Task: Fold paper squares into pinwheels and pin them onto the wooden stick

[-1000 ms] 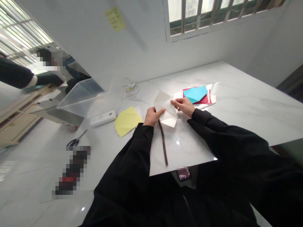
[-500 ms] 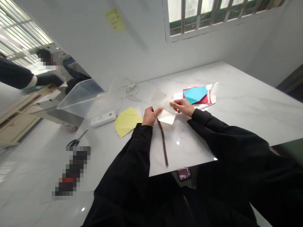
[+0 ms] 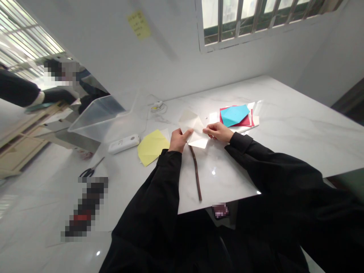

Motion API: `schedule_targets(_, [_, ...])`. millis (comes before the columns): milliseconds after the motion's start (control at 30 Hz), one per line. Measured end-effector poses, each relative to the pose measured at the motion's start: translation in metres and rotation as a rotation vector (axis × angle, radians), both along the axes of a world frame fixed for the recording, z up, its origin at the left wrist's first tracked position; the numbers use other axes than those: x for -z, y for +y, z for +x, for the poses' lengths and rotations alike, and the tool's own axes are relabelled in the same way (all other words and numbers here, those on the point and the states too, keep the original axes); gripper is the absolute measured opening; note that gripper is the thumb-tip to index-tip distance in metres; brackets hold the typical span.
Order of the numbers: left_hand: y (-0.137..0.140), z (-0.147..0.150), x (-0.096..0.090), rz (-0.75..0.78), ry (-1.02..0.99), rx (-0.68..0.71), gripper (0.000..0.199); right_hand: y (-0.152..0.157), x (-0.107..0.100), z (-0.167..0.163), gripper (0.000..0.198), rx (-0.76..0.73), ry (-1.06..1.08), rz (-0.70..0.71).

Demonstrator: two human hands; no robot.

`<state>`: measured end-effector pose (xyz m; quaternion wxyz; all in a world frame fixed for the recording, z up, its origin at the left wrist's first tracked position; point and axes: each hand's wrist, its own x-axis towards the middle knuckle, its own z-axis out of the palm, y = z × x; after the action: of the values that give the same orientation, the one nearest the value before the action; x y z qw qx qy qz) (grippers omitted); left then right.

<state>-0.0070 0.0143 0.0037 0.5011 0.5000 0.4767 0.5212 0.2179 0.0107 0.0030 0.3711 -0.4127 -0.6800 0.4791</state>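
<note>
A creased sheet of cream paper (image 3: pixel 191 120) is held up over the table between my two hands. My left hand (image 3: pixel 178 140) pinches its lower left side, thumb on top. At its right edge, my right hand (image 3: pixel 218 131) grips the paper between thumb and fingers. A thin brown stick (image 3: pixel 196 172) lies on the table below the sheet, its upper end close to my left hand. Left of that hand rests a piece of yellow paper (image 3: pixel 152 147) with fold lines, partly over a white sheet. Blue paper (image 3: pixel 234 115) lies on red paper (image 3: pixel 247 121) beyond my right hand.
A white power strip (image 3: pixel 124 144) and a clear plastic bin (image 3: pixel 98 117) stand to the left. Scissors (image 3: pixel 92 168) lie nearer, above a blurred dark object (image 3: pixel 87 206). A small white plug with a cable (image 3: pixel 157 105) sits by the wall. Another person's sleeve (image 3: pixel 18 89) shows far left.
Both hands keep hold of the cream paper. The sheet has shifted slightly left and tilted a little, and my right hand sits slightly lower. The stick stays on the table.
</note>
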Motion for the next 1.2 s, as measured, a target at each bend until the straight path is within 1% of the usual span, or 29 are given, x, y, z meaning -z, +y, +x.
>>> schedule_targets(200, [0.002,-0.002,0.000,0.006,-0.012,-0.012,0.053,-0.002,0.000,-0.001,0.055,-0.030,0.041,-0.021])
schedule_targets(433, [-0.003,0.001,-0.006,-0.029,-0.107,0.003,0.054,-0.002,0.000,-0.002,0.054,-0.043,0.037,0.005])
schedule_targets(533, [-0.005,0.001,-0.012,-0.050,-0.147,0.006,0.052,-0.002,-0.001,-0.002,0.046,-0.014,0.119,-0.026])
schedule_targets(600, [-0.007,0.000,-0.015,-0.067,-0.179,0.019,0.051,-0.003,-0.003,-0.001,0.037,0.003,0.188,-0.016])
schedule_targets(633, [-0.007,0.000,-0.016,-0.076,-0.193,0.023,0.050,-0.004,-0.005,-0.001,0.038,0.003,0.211,0.006])
schedule_targets(733, [-0.008,-0.001,-0.019,-0.106,-0.205,0.030,0.049,-0.009,-0.011,-0.001,0.059,-0.025,0.216,0.099])
schedule_targets(767, [-0.009,-0.001,-0.019,-0.115,-0.202,0.034,0.049,-0.011,-0.012,-0.001,0.060,-0.034,0.200,0.123])
schedule_targets(800, [-0.009,0.000,-0.019,-0.124,-0.197,0.040,0.049,-0.013,-0.013,-0.002,0.056,-0.038,0.177,0.145])
schedule_targets(900, [-0.010,0.001,-0.020,-0.139,-0.184,0.056,0.049,-0.016,-0.013,-0.006,0.036,-0.011,0.113,0.213])
schedule_targets(933, [-0.010,0.002,-0.020,-0.140,-0.181,0.060,0.049,-0.016,-0.013,-0.007,0.033,0.003,0.108,0.230])
schedule_targets(1100, [-0.011,0.003,-0.020,-0.125,-0.183,0.067,0.050,-0.014,-0.012,-0.008,0.033,0.054,0.149,0.240])
schedule_targets(1200, [-0.011,0.003,-0.019,-0.125,-0.164,0.064,0.050,-0.014,-0.014,-0.007,0.032,0.059,0.131,0.232])
